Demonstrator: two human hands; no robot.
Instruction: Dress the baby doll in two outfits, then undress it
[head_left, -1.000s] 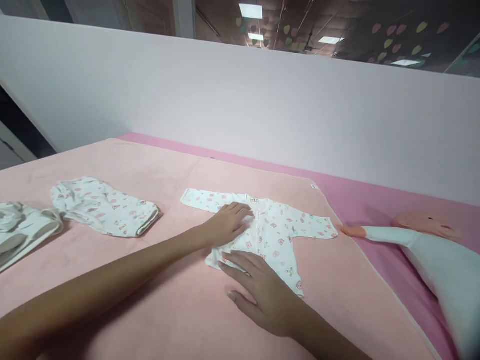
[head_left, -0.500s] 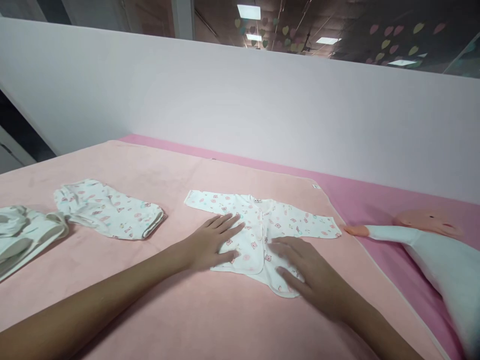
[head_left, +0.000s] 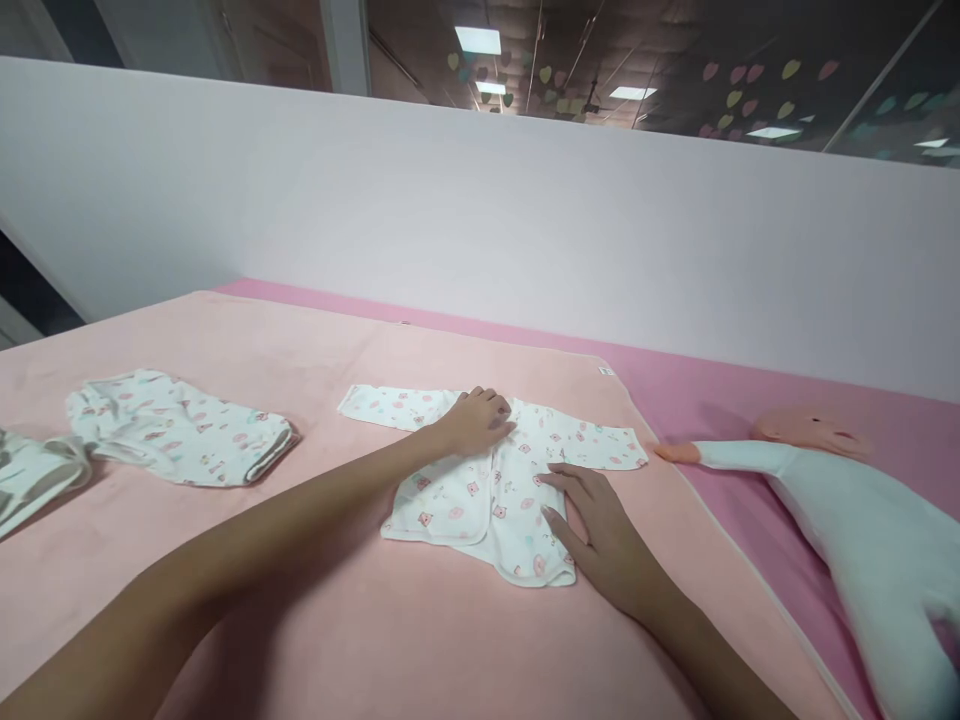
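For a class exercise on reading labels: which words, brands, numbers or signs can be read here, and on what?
No text can be read.
White tag at a far corner of the peach blanket: marks too small to read.
Printed shirt: small pictures, no legible words.

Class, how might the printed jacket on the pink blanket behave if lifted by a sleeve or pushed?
The jacket would probably hang limp, since its cloth looks thin and flat. Its overlapping front panel might swing loose. Pushed, it would likely bunch rather than slide, as the blanket looks matte.
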